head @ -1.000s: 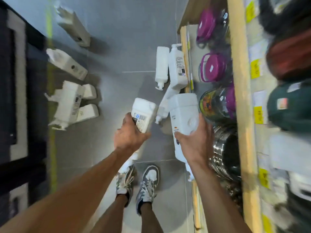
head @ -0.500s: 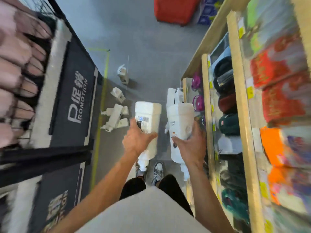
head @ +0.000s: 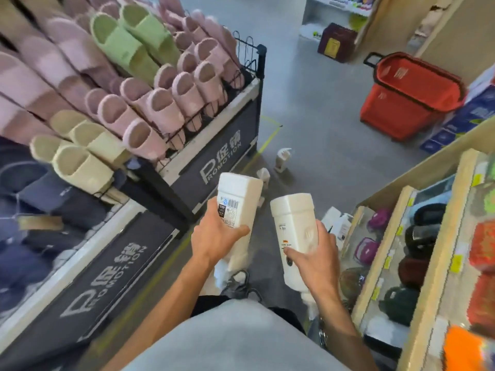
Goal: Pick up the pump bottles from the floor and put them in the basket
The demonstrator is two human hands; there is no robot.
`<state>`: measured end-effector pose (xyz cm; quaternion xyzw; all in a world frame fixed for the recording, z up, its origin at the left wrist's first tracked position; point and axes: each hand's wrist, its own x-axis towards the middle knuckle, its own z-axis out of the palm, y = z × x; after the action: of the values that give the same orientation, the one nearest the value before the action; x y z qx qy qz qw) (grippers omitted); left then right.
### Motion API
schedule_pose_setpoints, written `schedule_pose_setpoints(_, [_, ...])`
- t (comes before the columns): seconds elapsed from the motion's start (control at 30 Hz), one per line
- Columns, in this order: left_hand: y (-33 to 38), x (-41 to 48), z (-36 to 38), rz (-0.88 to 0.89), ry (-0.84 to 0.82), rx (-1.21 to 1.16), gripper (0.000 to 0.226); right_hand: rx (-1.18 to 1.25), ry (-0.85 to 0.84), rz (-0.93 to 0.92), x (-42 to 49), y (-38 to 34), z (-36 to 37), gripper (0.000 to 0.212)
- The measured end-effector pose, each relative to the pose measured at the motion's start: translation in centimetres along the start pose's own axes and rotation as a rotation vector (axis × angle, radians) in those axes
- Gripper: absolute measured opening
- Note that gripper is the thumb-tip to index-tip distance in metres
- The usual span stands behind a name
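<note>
Both hands (head: 218, 236) grip pump bottles (head: 293, 218), bases up.

Barcode bottle (head: 241, 188): we are seeing smooth white plastic with a soft sheen and a paper-looking printed label
Plain bottle (head: 292, 215): we are seeing the same smooth white plastic, faintly glossy
Basket (head: 401, 108): we are looking at slightly glossy red plastic
Slippers (head: 160, 108): we are noticing matt, foam-like surfaces
Rack (head: 258, 62): we are seeing thin black wire, apparently metal
Floor (head: 308, 97): we are looking at smooth grey, dully shining
Shelf edge (head: 384, 253): we are seeing pale, matt wood
</note>
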<state>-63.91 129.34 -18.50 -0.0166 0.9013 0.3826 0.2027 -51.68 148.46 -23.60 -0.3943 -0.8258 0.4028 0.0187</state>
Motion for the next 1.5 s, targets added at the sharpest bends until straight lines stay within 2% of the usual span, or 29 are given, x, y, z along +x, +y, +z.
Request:
schedule_pose_setpoints(0.27, [-3.2, -6.6, -4.2, -0.133, 0.267, -0.179, 0.092, -0.015, -0.178, -0.305, 0.6, -5.7, 0.0, 0.082])
schedule_pose_setpoints(0.4, [-6.6, -10.4, -7.2, -0.196, 0.397, -0.302, 0.097, 0.022, -0.271, -0.434, -1.0, -8.6, 1.9, 0.086])
schedule_pose_setpoints(0.6, [-12.7, -15.3, -11.8, -0.314, 0.554, -0.469, 0.093, 0.042, -0.373, -0.600, -5.5, -12.9, 6.3, 0.085])
schedule_pose_setpoints(0.7, [-15.3, -18.3, -13.5, -0.369, 0.634, -0.463, 0.097, -0.006, -0.452, -0.665, -8.6, -14.7, 8.7, 0.088])
schedule_pose_setpoints(0.83, [-18.8, -23.9, -15.0, -0.473, 0.742, -0.464, 0.103, -0.079, -0.572, -0.773, -14.0, -16.6, 12.0, 0.079])
schedule_pose_setpoints(0.93, [-21.6, -28.2, -16.1, -0.561, 0.830, -0.464, 0.102, -0.108, -0.656, -0.867, -18.3, -17.7, 14.4, 0.082])
schedule_pose_setpoints(1.13, [-26.1, -35.8, -17.2, -0.712, 1.072, -0.495, 0.104, -0.166, -0.824, -1.034, -26.8, -19.7, 19.3, 0.081])
schedule_pose_setpoints(1.4, [-30.2, -43.4, -17.9, -0.921, 1.385, -0.537, 0.099, -0.169, -1.135, -1.262, -37.3, -22.5, 24.9, 0.073])
schedule_pose_setpoints(1.5, [-31.4, -45.0, -18.1, -0.971, 1.475, -0.564, 0.094, -0.177, -1.227, -1.350, -40.8, -23.5, 27.4, 0.079])
